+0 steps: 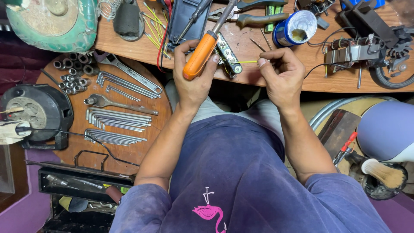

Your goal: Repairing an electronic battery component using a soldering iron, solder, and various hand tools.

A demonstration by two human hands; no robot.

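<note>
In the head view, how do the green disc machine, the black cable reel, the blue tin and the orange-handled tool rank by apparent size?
1. Green disc machine, though cut off by the frame.
2. Black cable reel, close to it in size, so that order is unsure.
3. Orange-handled tool, in the left hand.
4. Blue tin.

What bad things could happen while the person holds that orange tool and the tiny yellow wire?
The left hand grips an orange-handled tool whose metal shaft reaches over the crowded bench, so it might knock the open blue tin or nearby pliers.

The right hand pinches a thin yellow wire at the wooden bench edge; it could slip and fall into the lap.
</note>
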